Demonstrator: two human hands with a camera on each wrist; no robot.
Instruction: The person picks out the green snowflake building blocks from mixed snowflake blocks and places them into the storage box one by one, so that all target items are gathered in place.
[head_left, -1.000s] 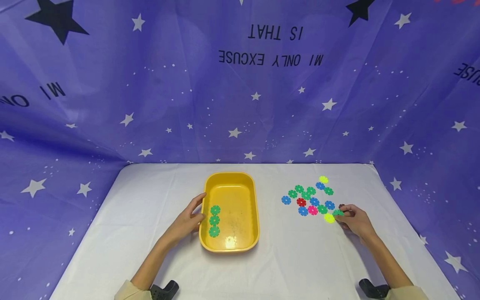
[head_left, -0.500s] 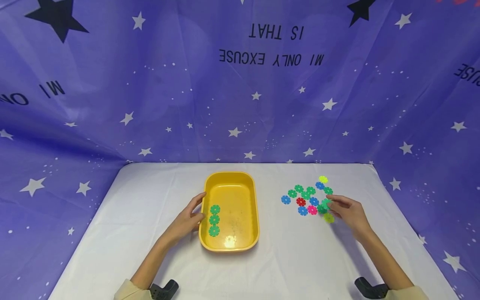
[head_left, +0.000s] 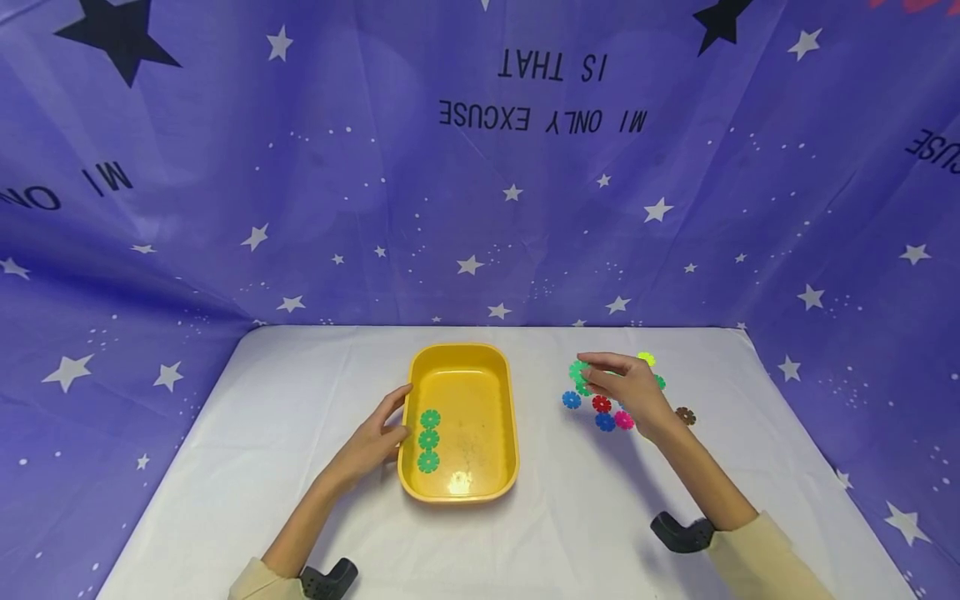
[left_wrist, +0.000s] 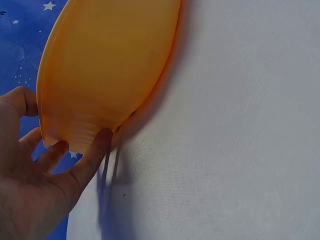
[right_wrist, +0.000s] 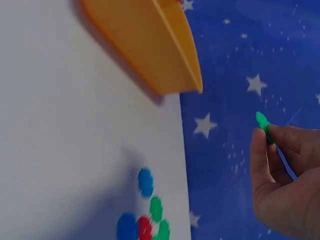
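Observation:
My right hand (head_left: 628,390) pinches a green notched plastic disc (right_wrist: 263,125) between thumb and fingertips, raised over the left part of a group of loose discs. Under the hand, some of those discs are hidden. Around it show a red disc (head_left: 602,404), a pink disc (head_left: 624,420) and blue ones such as the blue disc (head_left: 572,400). At the left wall of a yellow tray (head_left: 465,502), my left hand (head_left: 372,446) grips the rim. Inside the tray, three green discs (head_left: 429,439) lie in a line along the left side.
A brown disc (head_left: 686,415) lies at the group's right, with a yellow disc (head_left: 647,359) at the far end. White cloth (head_left: 547,533) covers the table. A purple star-printed curtain (head_left: 420,275) closes off the back and both sides.
My right hand has lifted the green disc from the right end of the group and carried it left across the others, uncovering the brown disc. The left hand and tray stay put.

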